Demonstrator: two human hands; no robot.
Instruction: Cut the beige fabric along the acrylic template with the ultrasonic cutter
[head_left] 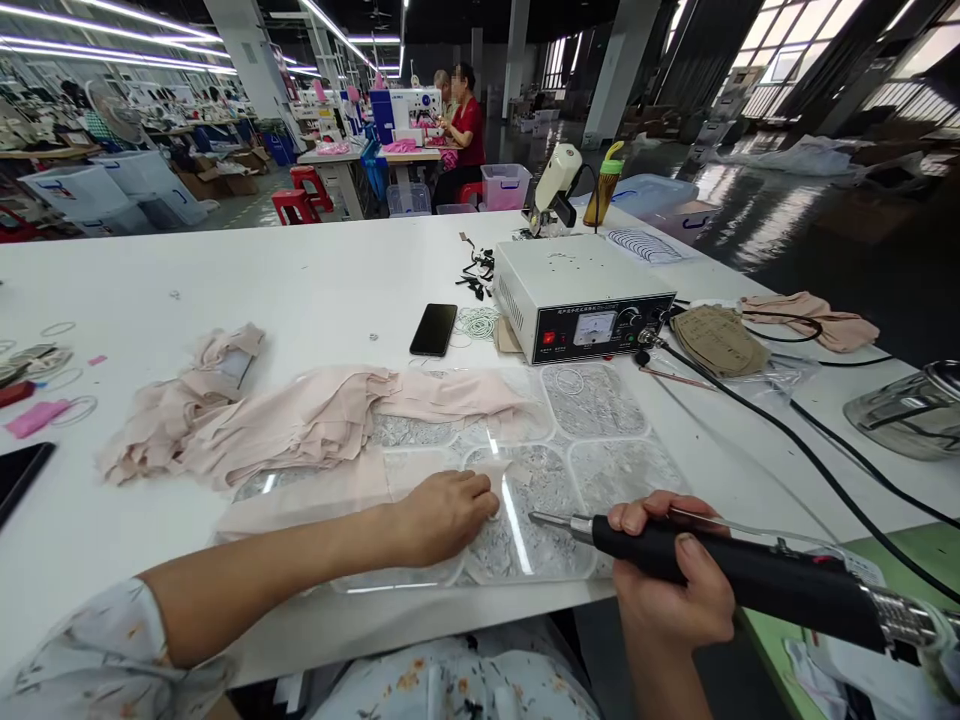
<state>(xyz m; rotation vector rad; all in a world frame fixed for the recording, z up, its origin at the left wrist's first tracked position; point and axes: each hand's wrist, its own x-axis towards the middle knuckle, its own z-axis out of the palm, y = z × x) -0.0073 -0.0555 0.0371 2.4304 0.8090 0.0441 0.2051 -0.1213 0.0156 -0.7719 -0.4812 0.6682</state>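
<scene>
My right hand point(675, 570) is wrapped around the black handle of a handheld ultrasonic welder point(739, 570). Its narrow metal tip points left, just above a clear, grey-patterned mat point(615, 475). To the left of that tip, my left hand point(446, 515) is closed, with bent fingers at the end of a pale pink fabric strip point(315, 500) lying on the mat. The fingertips are partly hidden. Behind my left hand, a rumpled heap of the same pink fabric point(292, 420) spreads across the mat and table.
A grey control box point(585, 290) with a dial stands behind the mat, its cable point(795, 460) crossing the right side. Near it are a black phone point(433, 330), brown card pieces point(718, 340) and a glass jar point(911, 410). A person in red point(466, 130) sits at a distant sewing machine.
</scene>
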